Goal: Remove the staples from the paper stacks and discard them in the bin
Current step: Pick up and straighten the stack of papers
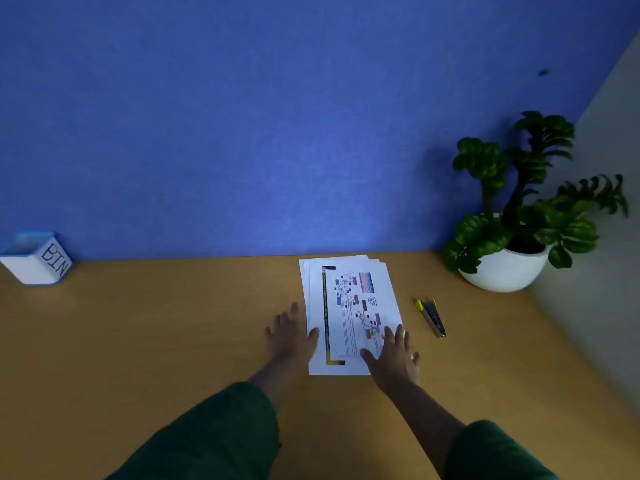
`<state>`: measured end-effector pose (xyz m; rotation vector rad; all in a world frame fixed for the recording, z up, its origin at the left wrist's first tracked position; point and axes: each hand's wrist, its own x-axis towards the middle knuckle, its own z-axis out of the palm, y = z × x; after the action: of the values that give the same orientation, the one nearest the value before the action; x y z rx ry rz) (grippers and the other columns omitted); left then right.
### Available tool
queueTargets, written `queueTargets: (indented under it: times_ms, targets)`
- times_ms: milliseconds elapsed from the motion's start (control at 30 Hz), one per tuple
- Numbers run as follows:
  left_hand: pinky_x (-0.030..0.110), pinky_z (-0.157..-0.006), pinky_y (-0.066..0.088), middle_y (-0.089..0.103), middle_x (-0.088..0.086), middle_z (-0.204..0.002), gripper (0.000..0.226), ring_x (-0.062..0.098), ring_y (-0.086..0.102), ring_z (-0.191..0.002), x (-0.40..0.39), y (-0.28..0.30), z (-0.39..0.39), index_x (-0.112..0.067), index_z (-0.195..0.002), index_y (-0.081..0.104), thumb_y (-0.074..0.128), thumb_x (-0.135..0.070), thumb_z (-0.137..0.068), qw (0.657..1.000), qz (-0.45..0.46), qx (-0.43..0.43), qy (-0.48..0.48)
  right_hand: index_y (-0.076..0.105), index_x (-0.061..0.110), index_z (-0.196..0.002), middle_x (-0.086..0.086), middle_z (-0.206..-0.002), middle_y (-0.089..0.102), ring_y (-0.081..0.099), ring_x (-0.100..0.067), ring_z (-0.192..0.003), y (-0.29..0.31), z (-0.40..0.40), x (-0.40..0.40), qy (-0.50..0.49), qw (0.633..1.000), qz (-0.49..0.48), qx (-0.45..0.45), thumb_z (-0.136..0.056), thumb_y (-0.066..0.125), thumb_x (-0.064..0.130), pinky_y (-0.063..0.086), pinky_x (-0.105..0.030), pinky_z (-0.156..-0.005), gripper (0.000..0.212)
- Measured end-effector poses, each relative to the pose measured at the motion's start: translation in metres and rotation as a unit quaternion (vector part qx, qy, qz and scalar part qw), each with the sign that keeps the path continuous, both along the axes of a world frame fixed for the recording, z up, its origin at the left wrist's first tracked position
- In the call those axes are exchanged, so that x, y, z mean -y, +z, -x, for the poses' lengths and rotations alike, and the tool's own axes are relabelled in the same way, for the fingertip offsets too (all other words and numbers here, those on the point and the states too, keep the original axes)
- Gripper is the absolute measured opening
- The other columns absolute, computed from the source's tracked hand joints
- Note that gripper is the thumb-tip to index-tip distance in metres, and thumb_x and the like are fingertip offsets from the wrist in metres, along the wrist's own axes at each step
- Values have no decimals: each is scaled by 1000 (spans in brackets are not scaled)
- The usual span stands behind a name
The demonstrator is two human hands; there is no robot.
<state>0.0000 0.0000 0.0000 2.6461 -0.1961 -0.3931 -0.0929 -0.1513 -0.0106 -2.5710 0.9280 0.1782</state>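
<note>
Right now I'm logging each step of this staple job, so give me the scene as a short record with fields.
surface: tan wooden desk against a blue wall
papers: fanned stack of white printed sheets, flat, centre-right
tool: yellow and black staple remover, lying right of the papers, untouched
bin: white box labelled BIN, far left by the wall
plant: green leafy plant in a white bowl pot, right corner
left hand: open, flat, at the papers' left edge
right hand: open, resting on the papers' near right corner
staples: too small to see

Dim, bluish cast overall w/ soft focus, wide-angle bending at edges, plant [523, 199] shadow on wall [242, 116].
</note>
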Motion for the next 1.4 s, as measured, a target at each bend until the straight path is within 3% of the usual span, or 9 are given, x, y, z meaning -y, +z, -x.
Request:
queueTargets:
  times_ms: [167, 333, 500, 633, 867, 1033, 1167, 1300, 1400]
  targets:
    - [42, -110, 32, 35, 10, -149, 77, 30, 30, -139, 22, 0, 11, -17, -150, 9, 55, -37, -91, 991, 61, -76, 89, 16, 16, -146, -11, -159, 8, 5, -30, -147, -15, -13, 15, -44, 999, -25, -20, -78, 62, 56, 17, -53, -117, 92]
    - [43, -110, 32, 27, 15, -150, 83, 35, 23, -141, 37, 1, 14, -15, -150, 8, 61, -32, -87, 972, 93, -151, 155, 23, 16, -143, -12, -156, 15, 12, -30, -146, -27, -21, 20, -29, 998, 1, -52, -72, 64, 62, 27, -52, -114, 94]
    - [43, -110, 32, 18, 19, -153, 85, 38, 19, -142, 47, 2, 13, -14, -151, 2, 59, -28, -89, 973, 68, -148, 161, 20, 13, -144, -17, -155, 13, 14, -32, -144, -14, -30, 24, 0, 993, 13, -118, -73, 63, 62, 34, -54, -109, 97]
    - [44, -106, 38, 27, 20, -148, 85, 39, 28, -137, 48, -1, 13, -15, -149, 8, 63, -30, -86, 972, 78, -135, 177, 21, 11, -143, -18, -153, 15, 15, -32, -143, -12, -34, 24, 0, 988, 18, -151, -72, 64, 63, 37, -56, -105, 98]
    - [33, -80, 53, 54, 14, -130, 71, 32, 58, -114, 50, 6, 10, -13, -143, 25, 63, -17, -84, 953, 151, -147, 216, 22, 11, -142, -18, -152, 17, 17, -32, -143, -15, -38, 25, -9, 988, 18, -152, -70, 66, 62, 39, -56, -105, 98]
    - [36, -90, 50, 56, 13, -129, 60, 33, 57, -114, 45, 11, 7, -9, -134, 36, 62, -12, -81, 931, 224, -167, 236, 26, 12, -139, -16, -151, 20, 19, -31, -142, -17, -37, 24, -17, 989, 21, -148, -69, 68, 62, 40, -56, -103, 96]
    - [35, -87, 46, 50, 16, -133, 63, 35, 52, -119, 38, 5, 1, -2, -139, 34, 62, -7, -84, 898, 279, -201, 276, 27, 13, -139, -15, -151, 21, 20, -30, -142, -17, -35, 23, -20, 990, 24, -139, -68, 68, 62, 40, -55, -104, 95]
    - [36, -81, 50, 61, 21, -117, 40, 36, 60, -101, 31, -1, 3, 6, -121, 55, 65, -5, -83, 868, 325, -240, 287, 28, 14, -137, -14, -151, 22, 21, -29, -141, -19, -34, 23, -26, 991, 24, -129, -68, 68, 62, 41, -54, -103, 93]
    - [31, -62, 46, 60, 16, -108, 33, 29, 54, -91, 33, -4, 8, 0, -119, 59, 62, -10, -87, 886, 314, -253, 231, 29, 16, -136, -13, -151, 22, 20, -29, -141, -21, -33, 23, -31, 993, 17, -114, -68, 68, 62, 39, -55, -103, 91]
